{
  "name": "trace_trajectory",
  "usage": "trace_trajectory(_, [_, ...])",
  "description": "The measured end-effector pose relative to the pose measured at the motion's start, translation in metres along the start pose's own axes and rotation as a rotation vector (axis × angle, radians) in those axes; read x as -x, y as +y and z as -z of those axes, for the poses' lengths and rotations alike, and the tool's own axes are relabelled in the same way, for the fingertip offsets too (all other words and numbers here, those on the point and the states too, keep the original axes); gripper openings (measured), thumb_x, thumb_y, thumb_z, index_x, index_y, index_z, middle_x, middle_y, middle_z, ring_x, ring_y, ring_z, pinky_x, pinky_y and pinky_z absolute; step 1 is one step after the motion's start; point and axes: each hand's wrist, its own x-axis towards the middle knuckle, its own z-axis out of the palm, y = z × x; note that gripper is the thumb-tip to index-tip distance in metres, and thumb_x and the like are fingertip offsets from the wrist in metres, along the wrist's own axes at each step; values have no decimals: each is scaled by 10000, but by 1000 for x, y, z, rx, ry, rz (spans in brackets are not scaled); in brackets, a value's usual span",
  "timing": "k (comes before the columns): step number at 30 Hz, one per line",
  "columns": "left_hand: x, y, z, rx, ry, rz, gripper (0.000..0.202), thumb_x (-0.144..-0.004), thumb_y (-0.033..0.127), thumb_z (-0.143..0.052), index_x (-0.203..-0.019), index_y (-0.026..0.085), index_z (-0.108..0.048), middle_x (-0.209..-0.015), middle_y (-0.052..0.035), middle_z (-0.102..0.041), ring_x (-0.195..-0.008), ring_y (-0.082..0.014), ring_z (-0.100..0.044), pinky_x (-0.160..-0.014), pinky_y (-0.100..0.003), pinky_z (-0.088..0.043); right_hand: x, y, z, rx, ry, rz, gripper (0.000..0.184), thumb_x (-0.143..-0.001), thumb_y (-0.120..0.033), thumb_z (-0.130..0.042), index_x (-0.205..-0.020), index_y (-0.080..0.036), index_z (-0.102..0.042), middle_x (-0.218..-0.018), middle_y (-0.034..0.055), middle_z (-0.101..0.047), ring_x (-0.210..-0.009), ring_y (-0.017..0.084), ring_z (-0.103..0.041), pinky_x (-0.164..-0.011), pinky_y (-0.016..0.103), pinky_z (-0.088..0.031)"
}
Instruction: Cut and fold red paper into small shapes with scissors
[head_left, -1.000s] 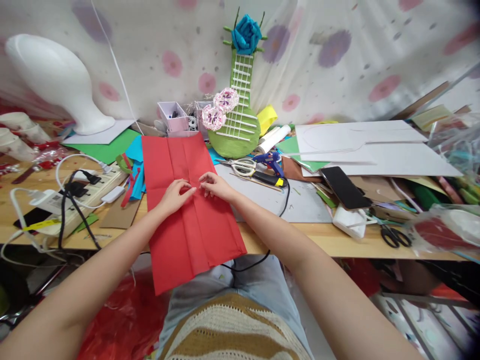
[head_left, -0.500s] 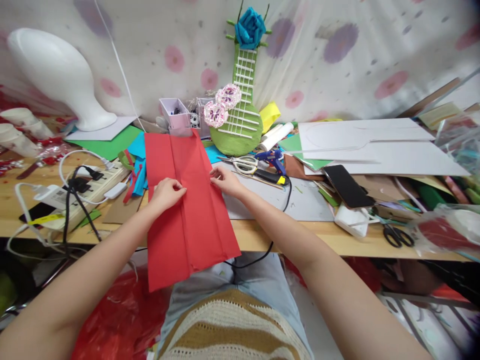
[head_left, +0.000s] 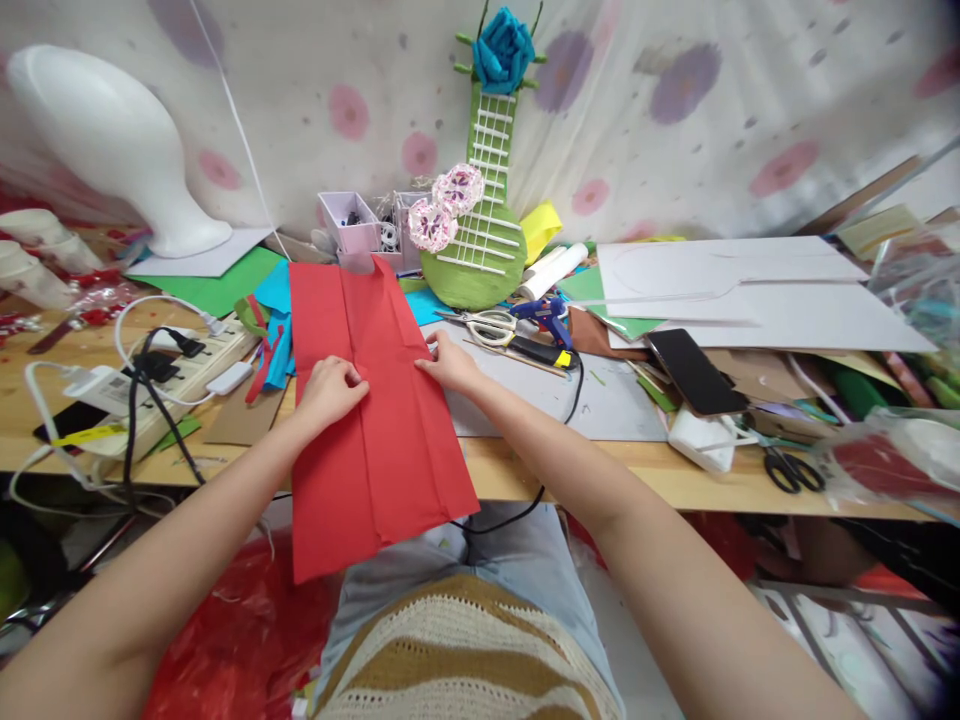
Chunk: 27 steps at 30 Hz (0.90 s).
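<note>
A creased sheet of red paper (head_left: 405,450) lies over the table's front edge, its near end hanging above my lap. Long folds run down its length, and its far right corner lifts up. My left hand (head_left: 332,390) rests on the sheet left of the middle crease, thumb and fingers closed at that fold. On the right side, my right hand (head_left: 448,362) pinches the paper's edge between thumb and fingertips. Just beyond it lie scissors with pale handles (head_left: 491,327), a blue glue gun (head_left: 544,315) and a black-and-yellow cutter (head_left: 536,350).
A green guitar-shaped craft piece (head_left: 476,255) stands behind the paper. To the left is a power strip (head_left: 202,365) with tangled cables. At right lie a phone (head_left: 697,372), white boards (head_left: 810,310) and black-handled scissors (head_left: 793,470). A white mannequin head (head_left: 112,140) stands far left.
My right hand has shifted very slightly left along the paper's edge. The sheet's far right corner lifts a little more. My left hand stays almost in place.
</note>
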Motion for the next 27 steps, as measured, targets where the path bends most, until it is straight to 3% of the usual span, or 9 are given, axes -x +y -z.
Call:
trace_trajectory(4, [0, -1, 5, 17, -58, -30, 161, -676, 245, -578, -545, 218, -488, -805, -68, -611, -863, -239, -561, -855, -372, -441, -3, -1, -1, -5, 7, -25, 444, -779, -387, -597, -1132, -207, -396, -895, 11, -627, -741, 154, -588, -631, 249, -389])
trace_trajectory(13, [0, 2, 7, 38, -56, 4, 131, -672, 224, -591, -601, 220, -481, -803, -57, -597, -858, -236, -572, -830, -364, -454, -5, 1, -2, -54, 29, -41, 449, -769, -354, -606, -1138, -207, -397, -827, -20, -598, -717, 145, -573, -622, 242, -376])
trace_trajectory(15, [0, 1, 6, 70, -21, 29, 123, -667, 238, -614, -700, 219, -496, -839, -56, -599, -879, -235, -573, -825, -357, -457, -5, 1, -2, -67, 41, -38, 451, -763, -344, -610, -1136, -201, -400, -817, -23, -590, -714, 145, -570, -618, 241, -372])
trace_trajectory(19, [-2, -3, 8, 94, 122, 60, 319, -655, 311, -660, -912, 213, -497, -990, -78, -578, -1016, -258, -537, -902, -387, -429, -1, -1, -1, -87, 83, -2, 442, -773, -300, -595, -1156, -190, -404, -821, -14, -588, -740, 153, -574, -633, 245, -384])
trace_trajectory(23, [-11, -10, 16, 115, 283, 236, 298, -711, 345, -604, -959, 221, -494, -1069, -90, -541, -1149, -291, -464, -978, -448, -371, 5, -8, 5, -46, 110, 39, 405, -811, -263, -545, -1184, -182, -410, -859, 17, -607, -775, 173, -589, -682, 271, -418])
trace_trajectory(27, [-24, -18, 20, 151, 262, 369, 342, -673, 309, -637, -952, 186, -482, -1043, -119, -521, -1190, -323, -427, -996, -459, -361, 7, -13, 17, 62, 144, 92, 389, -837, -217, -505, -1210, -163, -408, -974, 76, -631, -872, 213, -605, -760, 322, -445])
